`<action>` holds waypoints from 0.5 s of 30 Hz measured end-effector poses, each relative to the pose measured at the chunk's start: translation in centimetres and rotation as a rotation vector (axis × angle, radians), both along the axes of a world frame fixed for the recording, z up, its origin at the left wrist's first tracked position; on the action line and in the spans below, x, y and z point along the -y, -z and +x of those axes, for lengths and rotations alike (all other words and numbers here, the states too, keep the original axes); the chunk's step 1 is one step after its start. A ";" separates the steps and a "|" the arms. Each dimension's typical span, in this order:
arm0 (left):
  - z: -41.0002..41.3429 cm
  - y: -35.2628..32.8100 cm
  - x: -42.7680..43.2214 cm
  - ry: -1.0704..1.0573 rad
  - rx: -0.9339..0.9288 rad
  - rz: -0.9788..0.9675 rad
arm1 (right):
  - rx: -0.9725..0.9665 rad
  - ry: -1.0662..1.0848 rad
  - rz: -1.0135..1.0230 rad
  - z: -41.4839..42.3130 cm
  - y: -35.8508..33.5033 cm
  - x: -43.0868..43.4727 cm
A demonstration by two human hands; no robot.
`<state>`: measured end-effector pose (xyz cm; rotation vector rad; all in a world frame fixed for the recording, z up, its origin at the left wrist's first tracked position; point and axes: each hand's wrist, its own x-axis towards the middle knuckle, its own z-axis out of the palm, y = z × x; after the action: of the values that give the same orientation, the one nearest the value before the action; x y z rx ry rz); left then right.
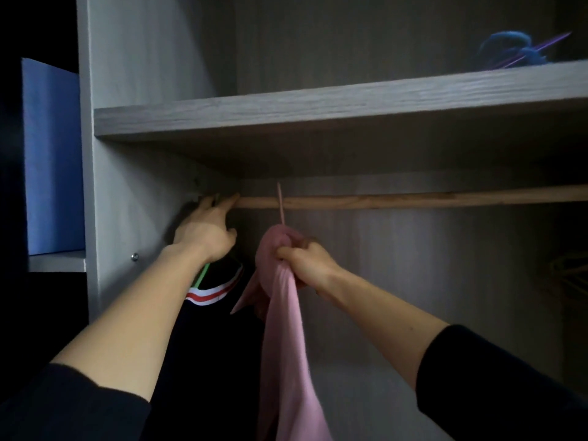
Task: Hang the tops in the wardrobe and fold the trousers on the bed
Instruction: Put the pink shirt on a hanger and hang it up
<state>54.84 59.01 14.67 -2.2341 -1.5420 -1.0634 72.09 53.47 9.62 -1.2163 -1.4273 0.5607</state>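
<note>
A wooden rail (413, 198) runs across the wardrobe under a grey shelf (318, 106). My right hand (305, 259) grips the bunched top of a pink garment (286, 345) on a pink hanger, whose hook (280, 202) stands at the rail. My left hand (206, 230) reaches to the rail's left end, fingers stretched out at the hook of a green hanger (200, 275). That hanger carries a black top with a red and white striped collar (213, 294), hanging to the left of the pink one.
The wardrobe's left side panel (127, 186) is close beside my left hand. Blue yarn with a purple needle (509, 52) lies on the shelf at the upper right. Some pale hangers (569, 275) hang dimly at the far right. A blue panel (51, 154) stands outside on the left.
</note>
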 end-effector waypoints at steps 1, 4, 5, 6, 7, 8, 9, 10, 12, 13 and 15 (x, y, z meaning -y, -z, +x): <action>-0.1 -0.1 -0.1 0.009 0.007 0.019 | 0.010 -0.003 -0.001 -0.5 0.5 -0.4; -0.4 -0.5 -0.3 0.017 0.038 0.051 | 0.029 -0.028 0.011 -2.1 1.5 -1.5; -0.5 -0.6 -0.3 0.020 0.048 0.059 | 0.037 -0.043 0.016 -2.5 1.7 -1.9; -0.5 -0.6 -0.4 0.022 0.052 0.069 | 0.043 -0.055 0.023 -3.0 1.8 -2.1; -0.5 -0.7 -0.5 0.025 0.052 0.076 | 0.054 -0.064 0.036 -3.4 1.9 -2.5; -0.4 -0.7 -0.6 0.027 0.049 0.079 | 0.054 -0.075 0.043 -3.9 1.9 -2.7; -0.4 -0.8 -0.7 0.026 0.047 0.074 | 0.072 -0.079 0.049 -4.3 2.0 -2.8; -0.4 -1.0 -0.9 0.024 0.046 0.065 | 0.099 -0.081 0.053 -4.6 2.1 -2.9; -0.4 -1.1 -1.1 0.022 0.035 0.048 | 0.165 -0.091 0.027 -4.7 2.2 -2.9; -0.3 -1.2 -1.1 0.022 0.031 0.030 | 0.189 -0.097 0.002 -4.5 2.2 -2.8; -0.2 -1.2 -0.8 0.016 0.035 -0.026 | 0.195 -0.106 -0.025 -3.6 2.2 -2.1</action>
<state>54.66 59.84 15.86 -2.2605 -1.5627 -1.0985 68.44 55.61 7.47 -1.2471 -1.6609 0.5448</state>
